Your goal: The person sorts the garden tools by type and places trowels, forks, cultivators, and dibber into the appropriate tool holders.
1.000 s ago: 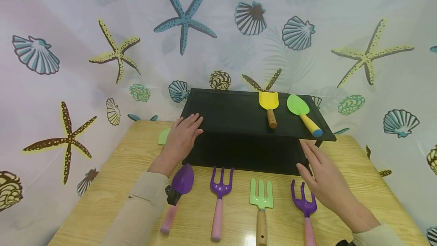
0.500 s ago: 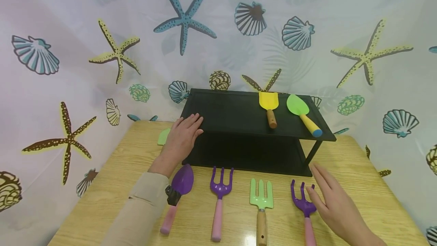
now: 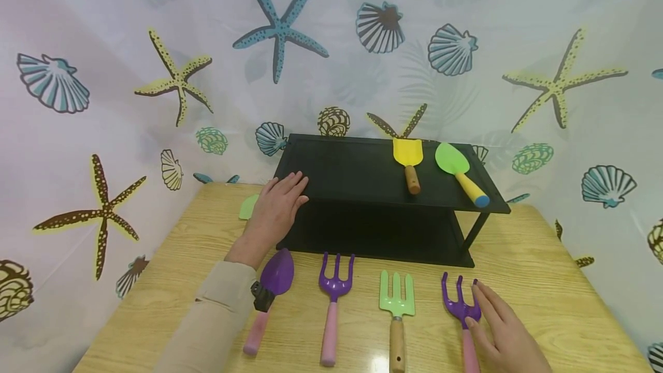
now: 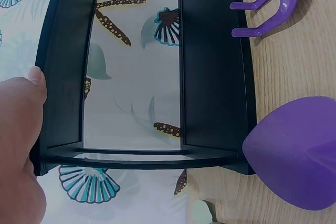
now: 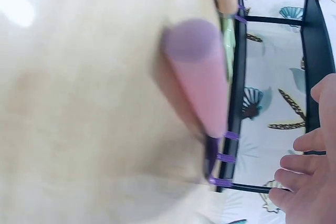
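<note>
My left hand (image 3: 274, 209) rests on the left end of a black two-tier shelf (image 3: 342, 168), fingers lying on the top board; in the left wrist view its thumb (image 4: 37, 77) is at the board's edge. At the front right, my right hand (image 3: 507, 332) hovers beside a purple hand rake (image 3: 458, 308) with a pink handle (image 5: 199, 87), fingers extended and holding nothing. In the head view the fingertips overlap the rake's tines and neck. On the shelf's top lie a yellow shovel (image 3: 408, 154) with a wooden handle and a green trowel (image 3: 452, 159) with a yellow handle.
Before the shelf, a purple trowel (image 3: 278, 272), a purple fork (image 3: 335, 286) and a green fork (image 3: 396, 302) lie in a row on the wooden table (image 3: 549, 263). A green piece (image 3: 248, 207) shows left of the shelf. A patterned curtain (image 3: 331, 85) stands behind.
My right hand has drawn back from the shelf's right front leg, toward me, down to the purple hand rake. My left hand has stayed on the shelf.
</note>
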### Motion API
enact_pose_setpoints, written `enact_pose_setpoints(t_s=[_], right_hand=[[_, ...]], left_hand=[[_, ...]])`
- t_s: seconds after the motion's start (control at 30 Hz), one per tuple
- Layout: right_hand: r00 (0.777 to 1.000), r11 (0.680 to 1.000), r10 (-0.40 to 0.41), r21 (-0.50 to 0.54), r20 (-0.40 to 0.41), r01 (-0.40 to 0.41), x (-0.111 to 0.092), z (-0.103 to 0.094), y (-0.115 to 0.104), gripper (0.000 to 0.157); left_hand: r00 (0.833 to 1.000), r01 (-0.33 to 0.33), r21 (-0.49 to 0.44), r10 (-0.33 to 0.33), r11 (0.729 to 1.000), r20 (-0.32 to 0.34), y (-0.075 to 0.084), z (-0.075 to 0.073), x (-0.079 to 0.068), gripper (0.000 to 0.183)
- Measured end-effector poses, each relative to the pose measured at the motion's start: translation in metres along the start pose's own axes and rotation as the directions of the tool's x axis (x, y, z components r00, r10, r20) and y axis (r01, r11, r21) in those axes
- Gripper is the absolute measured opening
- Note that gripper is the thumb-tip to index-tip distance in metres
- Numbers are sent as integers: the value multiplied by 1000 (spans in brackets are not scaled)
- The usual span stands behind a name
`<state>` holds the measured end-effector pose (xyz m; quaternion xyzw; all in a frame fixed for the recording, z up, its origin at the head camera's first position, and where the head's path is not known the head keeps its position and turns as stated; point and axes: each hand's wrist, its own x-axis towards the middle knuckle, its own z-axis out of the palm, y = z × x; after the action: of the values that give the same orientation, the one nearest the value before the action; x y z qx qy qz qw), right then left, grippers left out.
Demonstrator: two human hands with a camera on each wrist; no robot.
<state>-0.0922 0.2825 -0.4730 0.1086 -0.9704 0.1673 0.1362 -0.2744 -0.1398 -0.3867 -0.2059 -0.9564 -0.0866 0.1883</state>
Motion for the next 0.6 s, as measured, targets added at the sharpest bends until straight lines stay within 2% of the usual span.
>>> enact_pose_setpoints(t_s=[0.2,0.33,0.5,0.6], right_hand=[[997,999,-32,2,-63,32,-15,17,2,56],[983,994,-105,-23,-149,102,-24,30,7,55],[957,982,-183,-78,-226,170,-32,46,10,70],[949,977,-213,-82,-232,199,-37,55,13,80]], left_hand=[[1000,3,5,-3,1000,-8,1,0,1,50],[1000,2,4,-2,1000,-8,1,0,1,50],[1000,3,6,-3,1000,0,1,0,1,50],[1000,7,8,-7,1000,3,1,0,0,50]])
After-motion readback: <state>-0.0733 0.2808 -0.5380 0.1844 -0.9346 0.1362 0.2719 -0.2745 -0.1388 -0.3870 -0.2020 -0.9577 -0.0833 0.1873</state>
